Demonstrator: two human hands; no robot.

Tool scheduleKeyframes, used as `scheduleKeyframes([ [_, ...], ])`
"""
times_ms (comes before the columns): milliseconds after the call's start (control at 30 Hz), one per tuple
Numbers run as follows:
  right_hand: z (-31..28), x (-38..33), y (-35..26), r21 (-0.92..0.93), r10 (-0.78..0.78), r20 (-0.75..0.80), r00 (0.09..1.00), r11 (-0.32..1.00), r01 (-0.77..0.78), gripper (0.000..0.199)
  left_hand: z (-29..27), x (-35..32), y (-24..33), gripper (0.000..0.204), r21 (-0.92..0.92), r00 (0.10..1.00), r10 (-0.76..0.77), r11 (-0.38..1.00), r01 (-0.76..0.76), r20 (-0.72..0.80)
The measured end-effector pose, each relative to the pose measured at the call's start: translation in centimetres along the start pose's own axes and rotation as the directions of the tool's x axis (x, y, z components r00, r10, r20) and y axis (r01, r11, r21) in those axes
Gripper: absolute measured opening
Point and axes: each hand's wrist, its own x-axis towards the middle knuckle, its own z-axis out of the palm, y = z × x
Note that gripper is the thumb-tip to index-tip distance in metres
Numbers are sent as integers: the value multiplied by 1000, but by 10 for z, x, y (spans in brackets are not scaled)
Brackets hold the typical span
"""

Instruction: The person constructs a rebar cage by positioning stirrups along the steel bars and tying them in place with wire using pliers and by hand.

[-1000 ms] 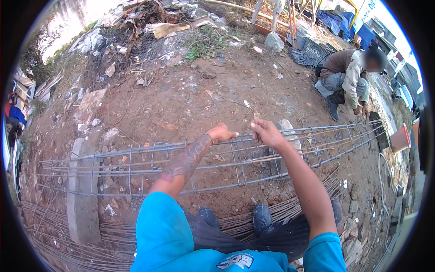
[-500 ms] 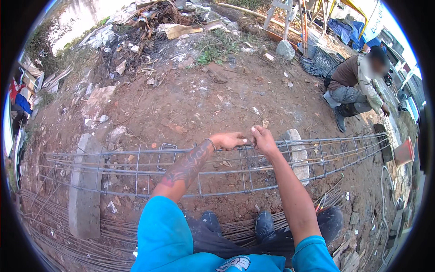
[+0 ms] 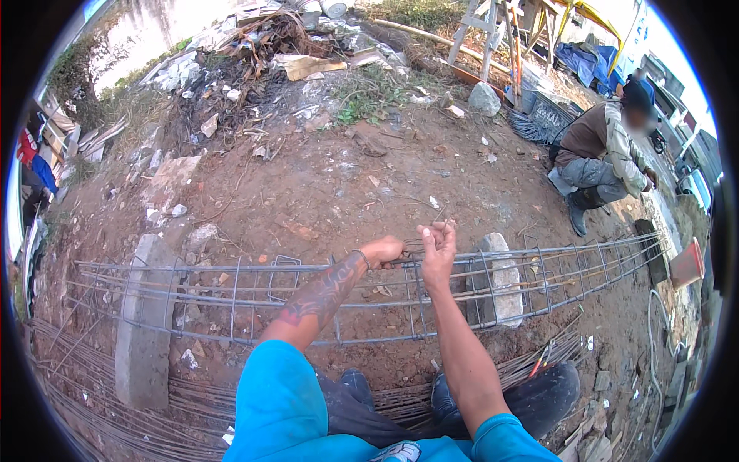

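Note:
A long cage of steel rebar (image 3: 362, 304) with square stirrups lies across in front of me, raised on concrete blocks. My left hand (image 3: 382, 252) is closed at its far top bar. Thin loops of tie wire (image 3: 413, 246) stick out from its fingers toward the right hand. Just right of it, my right hand (image 3: 439, 245) is raised over the same bar with its fingers curled in. What those fingers hold, if anything, is too small to make out.
The cage rests on a long concrete block (image 3: 146, 331) at left and a pale block (image 3: 504, 285) at right. Loose rebar (image 3: 208, 396) lies by my boots. A person (image 3: 604, 154) crouches at far right, near a red bucket (image 3: 686, 263). Rubble (image 3: 262, 46) is piled beyond.
My left hand's fingers, stretched to the right before, have curled closed. The right hand has turned and come apart from the bar, no longer pinching close beside the left fingertips.

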Motion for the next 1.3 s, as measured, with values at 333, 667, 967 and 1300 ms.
scheduleKeyframes([
  [333, 11, 55, -3, -262, -200, -402, 894, 960, 98, 25, -1, -11, 4, 34, 31, 996, 61, 998, -63, 65],
  [667, -72, 45, -91, -685, 186, 176, 967, 728, -15, 25, 0, -6, 2, 56, -13, 999, -8, 1000, 9, 38],
  [967, -127, -79, -47, -659, 511, 234, 827, 709, -252, 25, 2, 6, 7, 48, 188, 1000, 10, 982, -15, 28],
  [1300, -95, -48, 20, -546, 536, 239, 810, 764, -344, 28, 4, 7, 10, 46, 106, 999, 3, 994, -8, 39],
])
